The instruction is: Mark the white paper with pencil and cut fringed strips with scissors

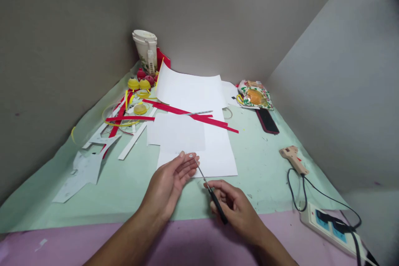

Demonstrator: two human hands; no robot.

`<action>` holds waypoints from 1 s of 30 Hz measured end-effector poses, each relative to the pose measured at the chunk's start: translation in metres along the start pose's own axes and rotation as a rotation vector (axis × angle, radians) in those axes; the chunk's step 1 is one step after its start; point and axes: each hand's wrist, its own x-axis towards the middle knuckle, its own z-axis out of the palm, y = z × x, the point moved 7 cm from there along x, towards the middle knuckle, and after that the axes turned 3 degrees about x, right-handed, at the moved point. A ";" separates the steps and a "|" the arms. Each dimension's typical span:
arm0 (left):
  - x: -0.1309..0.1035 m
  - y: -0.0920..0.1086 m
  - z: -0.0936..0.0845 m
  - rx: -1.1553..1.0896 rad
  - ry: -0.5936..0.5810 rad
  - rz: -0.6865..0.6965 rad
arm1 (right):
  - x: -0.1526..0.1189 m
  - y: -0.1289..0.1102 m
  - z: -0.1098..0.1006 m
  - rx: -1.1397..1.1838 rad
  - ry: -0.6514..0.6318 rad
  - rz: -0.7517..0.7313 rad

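Gripping a slim metal tool with a black handle (pixel 215 201), the right hand (pixel 233 203) points it at a tiny white scrap (pixel 191 156) on the loosely opened left hand (pixel 168 181), near centre. Far left, a white lidded container (pixel 143 46) bears vertical lettering, apparently "COFFEE".

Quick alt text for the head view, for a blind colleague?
Right hand holds what look like black-handled scissors, their tip close to a tiny white piece on the open left hand. White paper sheets and red strips lie beyond; a glue gun rests at right.
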 end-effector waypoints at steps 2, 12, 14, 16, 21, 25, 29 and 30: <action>0.000 0.000 0.000 -0.004 0.003 -0.010 | 0.000 0.002 0.001 0.044 -0.022 0.015; -0.002 0.000 0.002 0.006 -0.007 -0.017 | 0.000 0.005 0.007 0.173 -0.067 0.033; -0.002 -0.001 0.002 0.011 -0.009 -0.015 | 0.000 0.005 0.008 0.194 -0.071 0.029; -0.002 -0.001 0.003 0.010 -0.010 -0.013 | 0.000 0.005 0.008 0.205 -0.071 0.025; -0.001 -0.001 0.003 0.010 -0.023 -0.017 | 0.001 0.004 0.009 0.275 -0.071 0.046; -0.001 -0.002 0.003 0.016 -0.022 -0.014 | 0.001 0.004 0.009 0.281 -0.072 0.046; -0.002 -0.002 0.002 0.025 -0.013 -0.013 | 0.002 0.005 0.009 0.299 -0.076 0.021; -0.002 -0.002 0.002 0.028 -0.014 -0.011 | 0.002 0.005 0.009 0.304 -0.078 0.022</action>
